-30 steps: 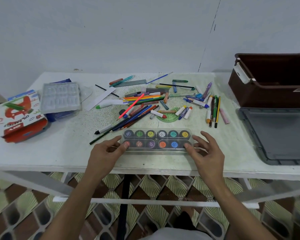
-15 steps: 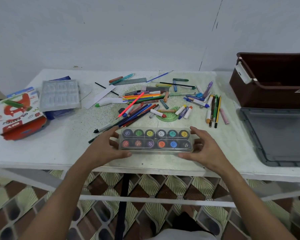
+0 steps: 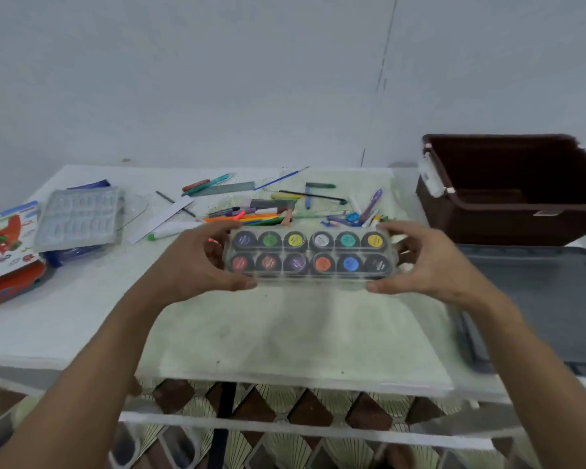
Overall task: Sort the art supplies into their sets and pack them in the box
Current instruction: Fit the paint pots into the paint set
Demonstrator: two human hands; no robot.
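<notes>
A clear plastic paint set (image 3: 308, 254) with two rows of coloured pots is lifted above the table. My left hand (image 3: 200, 262) grips its left end and my right hand (image 3: 427, 262) grips its right end. Behind it, a heap of loose pencils, pens and crayons (image 3: 285, 204) lies on the table, partly hidden by the set and my hands. A dark brown box (image 3: 521, 191) stands open at the back right.
A grey lid (image 3: 538, 299) lies flat in front of the box. At the left sit a clear blister tray (image 3: 80, 214) and a red oil pastels carton (image 3: 4, 245). The white table (image 3: 65, 316) has its front edge near me.
Both hands have gone from resting at the paint set's ends on the table to gripping it and lifting it up off the surface.
</notes>
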